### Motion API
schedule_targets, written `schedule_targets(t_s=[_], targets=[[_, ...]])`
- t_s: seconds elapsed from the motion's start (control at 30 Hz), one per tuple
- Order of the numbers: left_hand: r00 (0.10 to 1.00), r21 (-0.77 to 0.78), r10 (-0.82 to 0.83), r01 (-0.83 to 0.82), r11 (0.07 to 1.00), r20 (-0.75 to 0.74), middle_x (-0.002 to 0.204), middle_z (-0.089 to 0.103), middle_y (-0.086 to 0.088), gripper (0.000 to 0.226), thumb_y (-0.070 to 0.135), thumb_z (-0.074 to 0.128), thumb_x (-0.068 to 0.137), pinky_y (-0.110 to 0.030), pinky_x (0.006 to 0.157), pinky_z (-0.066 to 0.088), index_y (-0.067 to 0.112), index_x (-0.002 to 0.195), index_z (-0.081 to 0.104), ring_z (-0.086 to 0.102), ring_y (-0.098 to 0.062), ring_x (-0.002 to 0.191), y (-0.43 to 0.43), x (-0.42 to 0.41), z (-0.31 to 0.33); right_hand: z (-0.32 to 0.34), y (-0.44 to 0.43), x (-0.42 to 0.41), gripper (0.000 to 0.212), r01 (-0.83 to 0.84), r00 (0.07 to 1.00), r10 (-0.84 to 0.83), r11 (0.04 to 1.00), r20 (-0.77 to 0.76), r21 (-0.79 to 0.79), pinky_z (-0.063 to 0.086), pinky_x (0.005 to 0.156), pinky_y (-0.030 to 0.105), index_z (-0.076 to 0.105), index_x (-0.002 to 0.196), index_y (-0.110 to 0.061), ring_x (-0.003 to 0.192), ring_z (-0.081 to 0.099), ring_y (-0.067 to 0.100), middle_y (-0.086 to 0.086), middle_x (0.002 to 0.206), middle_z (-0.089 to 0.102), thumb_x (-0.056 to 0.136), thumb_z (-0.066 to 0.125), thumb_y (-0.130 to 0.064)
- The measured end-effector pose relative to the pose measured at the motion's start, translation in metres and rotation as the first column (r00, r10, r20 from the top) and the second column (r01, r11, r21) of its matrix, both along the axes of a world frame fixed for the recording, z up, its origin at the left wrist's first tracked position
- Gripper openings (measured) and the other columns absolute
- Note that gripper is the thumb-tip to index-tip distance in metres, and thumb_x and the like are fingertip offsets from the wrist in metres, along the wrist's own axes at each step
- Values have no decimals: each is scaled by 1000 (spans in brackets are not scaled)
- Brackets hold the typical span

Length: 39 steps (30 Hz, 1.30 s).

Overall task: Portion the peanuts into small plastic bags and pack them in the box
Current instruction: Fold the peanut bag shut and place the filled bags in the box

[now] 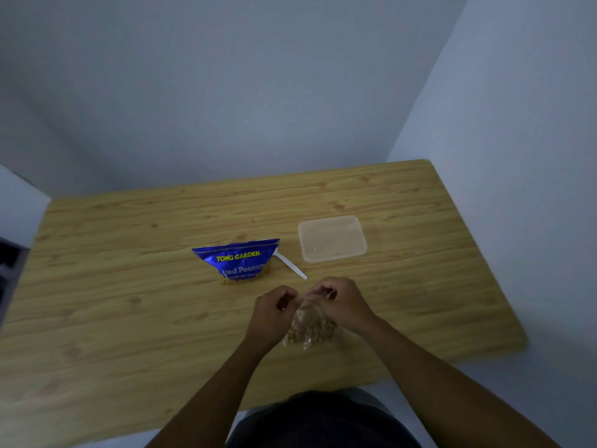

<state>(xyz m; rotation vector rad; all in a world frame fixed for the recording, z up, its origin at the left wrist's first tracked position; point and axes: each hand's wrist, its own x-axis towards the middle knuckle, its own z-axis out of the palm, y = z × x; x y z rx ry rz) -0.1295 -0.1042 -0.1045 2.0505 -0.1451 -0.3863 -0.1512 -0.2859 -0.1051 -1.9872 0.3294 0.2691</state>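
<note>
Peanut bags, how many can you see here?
2. The blue peanut packet lies mid-table, left of the plastic box. The small clear bag of peanuts is nearer, its top pinched by the left hand and right hand. None shows inside the box.

On the table [129, 302] the packet [237, 261] lies in the middle, the spoon [290, 266] just right of it, the box [332, 238] further right and behind, and the bag [311, 324] in front, between the left hand [271, 313] and the right hand [339, 300].
</note>
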Motion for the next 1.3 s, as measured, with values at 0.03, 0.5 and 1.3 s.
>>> schedule_targets(t_s=[0.03, 0.5, 1.3], targets=[[1000, -9, 0, 0, 1000, 16, 69, 67, 7, 7, 11, 70, 87, -8, 60, 40, 16, 82, 71, 58, 1, 64, -1, 1, 3, 3, 2, 2, 8, 9, 1000, -9, 1000, 19, -6, 50, 69, 18, 77, 77, -27, 75, 66, 1, -9, 78, 74, 78, 82, -21], [988, -39, 17, -11, 999, 156, 75, 64, 12, 10, 12, 67, 91, -7, 65, 43, 20, 85, 65, 60, 3, 73, 7, 19, 20, 24, 7, 16, 19, 178, 977, -179, 984, 116, 22, 54, 70, 17, 77, 72, -26, 73, 72, 2, -13, 72, 76, 79, 82, -9], [943, 155, 280, -254, 955, -180, 68, 73, 0, 18, 11, 64, 90, -32, 56, 56, 18, 82, 78, 66, -15, 59, 79, 15, -33, -22, 51, 12, 37, -189, 945, 0, 816, -328, -546, 53, 79, 32, 71, 91, -18, 86, 67, 22, -2, 89, 71, 85, 58, -53]])
